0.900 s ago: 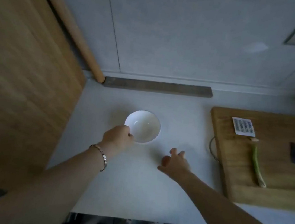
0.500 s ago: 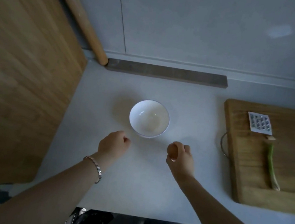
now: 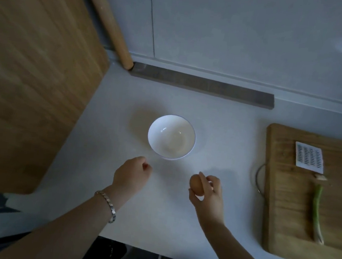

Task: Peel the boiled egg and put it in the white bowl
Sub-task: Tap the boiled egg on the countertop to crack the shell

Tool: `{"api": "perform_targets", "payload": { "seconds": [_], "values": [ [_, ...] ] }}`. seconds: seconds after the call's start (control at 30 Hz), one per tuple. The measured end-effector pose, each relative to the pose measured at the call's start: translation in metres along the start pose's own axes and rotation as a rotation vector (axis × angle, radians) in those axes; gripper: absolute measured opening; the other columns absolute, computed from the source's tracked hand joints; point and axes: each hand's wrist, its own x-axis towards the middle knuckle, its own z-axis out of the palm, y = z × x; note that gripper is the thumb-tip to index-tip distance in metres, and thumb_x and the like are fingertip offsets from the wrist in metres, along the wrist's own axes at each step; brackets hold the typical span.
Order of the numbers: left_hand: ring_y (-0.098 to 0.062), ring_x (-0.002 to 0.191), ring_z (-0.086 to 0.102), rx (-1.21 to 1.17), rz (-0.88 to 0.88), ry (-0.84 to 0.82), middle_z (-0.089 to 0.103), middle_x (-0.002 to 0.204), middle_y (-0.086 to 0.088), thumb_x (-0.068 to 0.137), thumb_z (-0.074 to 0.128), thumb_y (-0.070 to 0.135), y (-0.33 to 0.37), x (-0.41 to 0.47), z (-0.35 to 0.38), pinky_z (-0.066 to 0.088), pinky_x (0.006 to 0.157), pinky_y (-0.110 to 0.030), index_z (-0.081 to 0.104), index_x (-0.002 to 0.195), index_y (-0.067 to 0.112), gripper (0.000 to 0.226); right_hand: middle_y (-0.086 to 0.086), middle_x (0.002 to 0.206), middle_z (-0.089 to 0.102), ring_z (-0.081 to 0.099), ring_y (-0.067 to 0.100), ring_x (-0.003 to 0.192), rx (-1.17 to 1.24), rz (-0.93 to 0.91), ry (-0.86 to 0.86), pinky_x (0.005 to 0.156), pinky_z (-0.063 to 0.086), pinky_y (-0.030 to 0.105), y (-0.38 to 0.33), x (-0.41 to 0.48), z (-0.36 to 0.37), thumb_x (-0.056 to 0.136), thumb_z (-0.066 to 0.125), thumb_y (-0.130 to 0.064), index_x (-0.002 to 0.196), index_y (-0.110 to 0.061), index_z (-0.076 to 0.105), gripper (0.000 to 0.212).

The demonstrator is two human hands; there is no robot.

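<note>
A white bowl (image 3: 171,137) stands empty on the pale counter (image 3: 218,139). My right hand (image 3: 207,192) holds a brown egg (image 3: 196,184), shell on, upright between thumb and fingers just below and to the right of the bowl. My left hand (image 3: 132,173) hovers as a loose fist below and to the left of the bowl, a bracelet on its wrist, with nothing in it and not touching the bowl.
A wooden cutting board (image 3: 286,195) lies at the right with a green onion (image 3: 317,210) and a small white printed card (image 3: 308,157) on it. A wooden panel (image 3: 29,75) fills the left. A dark strip (image 3: 202,86) runs along the wall base.
My left hand has let go of the bowl's rim and drawn back. My right hand has picked the egg up off the counter and now holds it upright.
</note>
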Motion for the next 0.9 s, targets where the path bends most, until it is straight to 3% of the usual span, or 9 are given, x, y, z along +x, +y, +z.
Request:
{"api": "perform_targets", "payload": {
  "seconds": [0.17, 0.27, 0.33, 0.43, 0.5, 0.6, 0.7, 0.77, 0.9],
  "values": [
    [-0.033, 0.078, 0.057, -0.010, -0.037, -0.004, 0.055, 0.069, -0.005, 0.083, 0.048, 0.022, 0.000, -0.008, 0.004, 0.037, 0.062, -0.029, 0.046, 0.063, 0.016, 0.021, 0.008, 0.123, 0.051, 0.050, 0.028, 0.110, -0.076, 0.040, -0.148, 0.089, 0.045, 0.034, 0.007, 0.005, -0.011, 0.081, 0.063, -0.019, 0.132, -0.019, 0.044, 0.054],
    [-0.033, 0.082, 0.059, -0.008, -0.032, -0.010, 0.064, 0.079, -0.011, 0.084, 0.047, 0.022, 0.001, -0.012, 0.005, 0.039, 0.064, -0.030, 0.050, 0.068, 0.015, 0.018, 0.011, 0.107, 0.058, 0.057, 0.027, 0.090, -0.015, 0.005, -0.107, 0.076, 0.045, 0.031, 0.006, 0.007, -0.018, 0.085, 0.056, -0.015, 0.113, -0.021, 0.053, 0.029],
    [-0.033, 0.082, 0.059, -0.008, -0.023, -0.008, 0.065, 0.082, -0.012, 0.085, 0.048, 0.022, 0.002, -0.013, 0.005, 0.039, 0.064, -0.029, 0.050, 0.069, 0.015, 0.018, 0.012, 0.107, 0.056, 0.059, 0.029, 0.087, -0.010, -0.014, -0.091, 0.076, 0.046, 0.031, 0.008, 0.008, -0.021, 0.089, 0.050, -0.016, 0.103, -0.021, 0.056, 0.016],
    [-0.029, 0.073, 0.054, -0.012, -0.017, -0.017, 0.058, 0.072, -0.006, 0.085, 0.048, 0.023, 0.001, -0.016, 0.005, 0.035, 0.061, -0.027, 0.046, 0.065, 0.017, 0.021, 0.012, 0.134, 0.032, 0.056, 0.032, 0.106, -0.060, 0.035, -0.113, 0.088, 0.048, 0.035, 0.008, 0.011, -0.021, 0.090, 0.052, -0.024, 0.112, -0.022, 0.053, 0.022],
    [-0.025, 0.069, 0.049, -0.005, -0.015, -0.016, 0.053, 0.068, -0.001, 0.084, 0.048, 0.023, 0.001, -0.019, 0.005, 0.034, 0.060, -0.027, 0.044, 0.062, 0.019, 0.023, 0.012, 0.138, 0.026, 0.056, 0.033, 0.105, -0.139, 0.070, -0.130, 0.089, 0.049, 0.037, 0.009, 0.014, -0.019, 0.085, 0.061, -0.028, 0.124, -0.018, 0.044, 0.044],
    [-0.022, 0.068, 0.048, 0.013, -0.013, -0.004, 0.058, 0.072, -0.004, 0.084, 0.047, 0.025, -0.002, -0.021, 0.006, 0.034, 0.060, -0.026, 0.047, 0.065, 0.018, 0.019, 0.010, 0.130, 0.040, 0.059, 0.033, 0.098, -0.227, 0.085, -0.121, 0.076, 0.050, 0.037, 0.011, 0.019, -0.022, 0.085, 0.059, -0.029, 0.128, -0.014, 0.040, 0.049],
    [-0.022, 0.068, 0.048, 0.017, -0.010, -0.009, 0.059, 0.074, -0.005, 0.084, 0.047, 0.024, -0.005, -0.022, 0.004, 0.034, 0.060, -0.026, 0.047, 0.065, 0.019, 0.019, 0.009, 0.112, 0.051, 0.060, 0.031, 0.092, -0.093, 0.120, -0.089, 0.071, 0.045, 0.031, 0.010, 0.016, -0.024, 0.084, 0.059, -0.034, 0.128, -0.019, 0.040, 0.050],
    [-0.022, 0.068, 0.048, 0.023, -0.010, -0.018, 0.060, 0.074, -0.005, 0.084, 0.047, 0.024, -0.008, -0.023, 0.005, 0.035, 0.060, -0.027, 0.048, 0.066, 0.018, 0.019, 0.002, 0.102, 0.049, 0.058, 0.025, 0.085, -0.005, 0.044, -0.026, 0.071, 0.042, 0.026, 0.010, 0.006, -0.021, 0.082, 0.063, -0.031, 0.123, -0.023, 0.046, 0.045],
    [-0.026, 0.071, 0.053, 0.027, -0.019, -0.024, 0.064, 0.078, -0.008, 0.084, 0.047, 0.024, -0.012, -0.026, 0.006, 0.037, 0.061, -0.027, 0.052, 0.070, 0.016, 0.017, 0.005, 0.111, 0.049, 0.055, 0.021, 0.082, -0.038, 0.046, -0.119, 0.074, 0.045, 0.026, 0.014, -0.007, -0.014, 0.081, 0.063, -0.027, 0.113, -0.021, 0.055, 0.033]
  ]
}}
